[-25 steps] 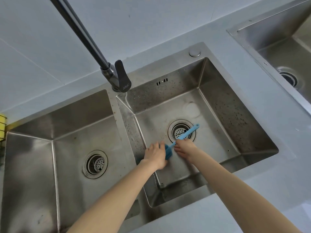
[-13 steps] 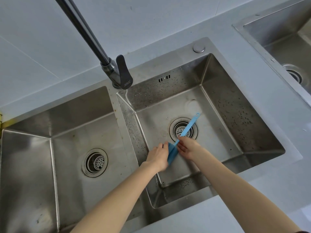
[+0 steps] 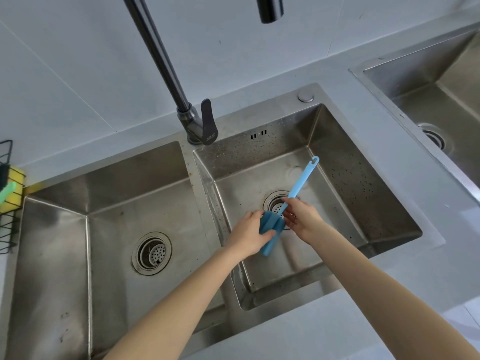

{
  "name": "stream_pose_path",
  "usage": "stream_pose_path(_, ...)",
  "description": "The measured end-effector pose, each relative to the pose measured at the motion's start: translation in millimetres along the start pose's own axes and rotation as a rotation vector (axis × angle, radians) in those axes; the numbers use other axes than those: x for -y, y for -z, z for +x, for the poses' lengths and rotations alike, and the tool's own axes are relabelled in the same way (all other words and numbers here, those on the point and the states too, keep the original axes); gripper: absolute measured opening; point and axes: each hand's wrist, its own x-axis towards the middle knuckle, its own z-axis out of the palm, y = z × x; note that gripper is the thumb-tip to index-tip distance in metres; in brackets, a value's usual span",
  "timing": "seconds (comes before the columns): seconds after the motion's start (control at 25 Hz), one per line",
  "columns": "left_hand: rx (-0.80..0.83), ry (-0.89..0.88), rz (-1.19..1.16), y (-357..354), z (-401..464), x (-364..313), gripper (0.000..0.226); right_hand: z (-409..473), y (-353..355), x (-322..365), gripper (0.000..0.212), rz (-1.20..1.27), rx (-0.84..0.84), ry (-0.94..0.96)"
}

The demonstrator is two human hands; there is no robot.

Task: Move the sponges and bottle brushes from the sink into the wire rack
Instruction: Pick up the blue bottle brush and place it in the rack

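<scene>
A blue bottle brush point(image 3: 298, 187) with a foam head point(image 3: 271, 231) is held above the floor of the right sink basin point(image 3: 335, 183). My left hand point(image 3: 248, 236) grips the foam head. My right hand point(image 3: 302, 219) pinches the handle just above the head, over the drain. The handle points up and to the right, ending in a hook. At the far left edge stands the black wire rack point(image 3: 6, 203), holding a yellow sponge point(image 3: 13, 189) and a green handle point(image 3: 7, 192).
A dark faucet point(image 3: 197, 120) rises between the two basins, its spout point(image 3: 270, 9) overhead. The left basin point(image 3: 104, 229) has a drain strainer point(image 3: 153, 253). A third sink point(image 3: 436, 100) sits at the right. Grey counter surrounds them.
Both hands have lifted the blue brush off the basin floor, and its handle now tilts more steeply upward. The view has shifted, bringing the wire rack in at the left.
</scene>
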Motion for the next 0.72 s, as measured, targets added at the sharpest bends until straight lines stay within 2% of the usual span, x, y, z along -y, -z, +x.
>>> stream_pose_path(0.2,-0.142,-0.064,-0.097,27,-24,-10,0.056,-39,-11,20,0.008,-0.042,0.043,0.145)
stream_pose_path(0.36,-0.252,-0.143,-0.174,53,-55,-7,0.050,-73,-26,26,0.011,-0.149,0.121,0.324)
stream_pose_path(0.72,-0.390,-0.165,-0.253,97,-129,44,0.047,-134,-87,14,0.015,-0.288,0.224,0.503)
